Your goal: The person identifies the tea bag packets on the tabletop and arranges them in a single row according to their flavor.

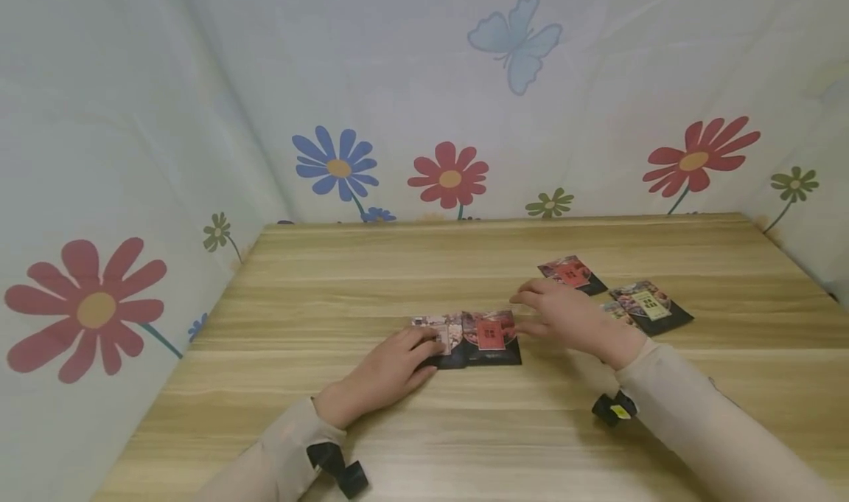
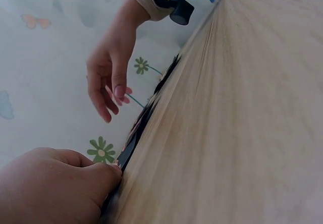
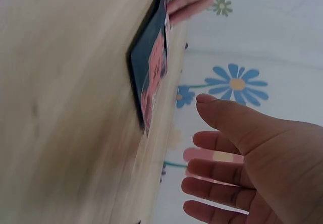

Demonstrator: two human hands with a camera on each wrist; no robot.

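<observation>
Two flat, dark-bottomed food packets lie edge to edge near the middle of the table, perhaps overlapping slightly. My left hand [image 1: 385,369] rests on the left packet [image 1: 451,332], which has a pale label, its fingers on top and its thumb by the near edge. The red-label packet [image 1: 491,337] lies to its right. Just right of that one, my right hand [image 1: 570,318] hovers over the table; the right wrist view shows its fingers [image 3: 217,171] apart and holding nothing. Beyond it lie another red-label packet [image 1: 575,275] and a yellow-label packet [image 1: 653,307].
A further packet [image 1: 617,312] shows partly between my right wrist and the yellow-label packet. The wood-grain table [image 1: 298,281] meets a pale flowered cloth [image 1: 398,82] at the back and sides. Black wrist devices [image 1: 338,469] sit on both sleeves.
</observation>
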